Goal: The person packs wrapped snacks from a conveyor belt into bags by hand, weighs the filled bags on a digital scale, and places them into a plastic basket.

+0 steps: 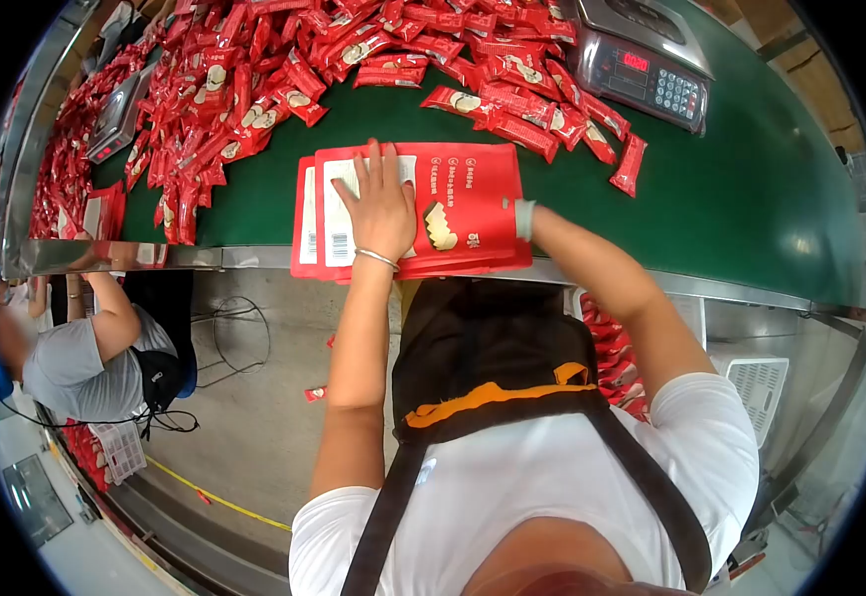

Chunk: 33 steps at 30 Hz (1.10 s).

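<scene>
My left hand [384,204] lies flat with spread fingers on a red printed pouch [473,189], over its white label. A bracelet circles that wrist. At least one more red pouch [306,214] shows beneath, its left edge sticking out; the pouches overhang the near edge of the green work surface. My right hand reaches to the pouch's right end, where a pale grey-green band [524,220] shows at the wrist. Its fingers are hidden at the pouch, inside or behind it; I cannot tell which. Small red wrapped packets [522,134] lie just beyond the pouch.
A large heap of red packets [215,89] covers the far left of the green surface [741,209]. A digital scale [642,74] stands at the back right, another scale [120,114] at the left. A co-worker [95,358] is at the left. White crates [759,392] stand below.
</scene>
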Motion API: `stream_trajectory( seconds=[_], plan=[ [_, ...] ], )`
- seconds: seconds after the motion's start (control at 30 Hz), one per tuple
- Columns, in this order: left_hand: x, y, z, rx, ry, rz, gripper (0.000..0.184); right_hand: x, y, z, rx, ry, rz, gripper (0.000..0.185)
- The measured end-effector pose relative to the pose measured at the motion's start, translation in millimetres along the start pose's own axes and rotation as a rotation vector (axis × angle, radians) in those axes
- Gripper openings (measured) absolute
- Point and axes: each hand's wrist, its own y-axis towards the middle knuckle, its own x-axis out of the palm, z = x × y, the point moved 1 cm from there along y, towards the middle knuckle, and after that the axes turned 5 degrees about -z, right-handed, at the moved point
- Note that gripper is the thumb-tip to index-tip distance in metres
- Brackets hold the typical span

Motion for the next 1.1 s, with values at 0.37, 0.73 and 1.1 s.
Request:
stream_trajectory(
  seconds=[0.37, 0.73, 1.1],
  plan=[
    [8.7, 1.6, -6.7, 0.032, -0.06, -0.031, 0.06, -115.3, 57.5, -4.3, 0.34, -0.743, 0.434, 0.034],
    [8.9, 3.0, -7.5, 0.027, -0.082, -0.03, 0.057, -97.0, -57.2, 9.6, 0.441, -0.488, 0.517, 0.054],
    [13.4, 4.0, -9.0, -0.007, -0.166, -0.018, 0.057, -73.1, -155.0, -79.7, 0.271, -0.394, 0.568, 0.053]
  ],
)
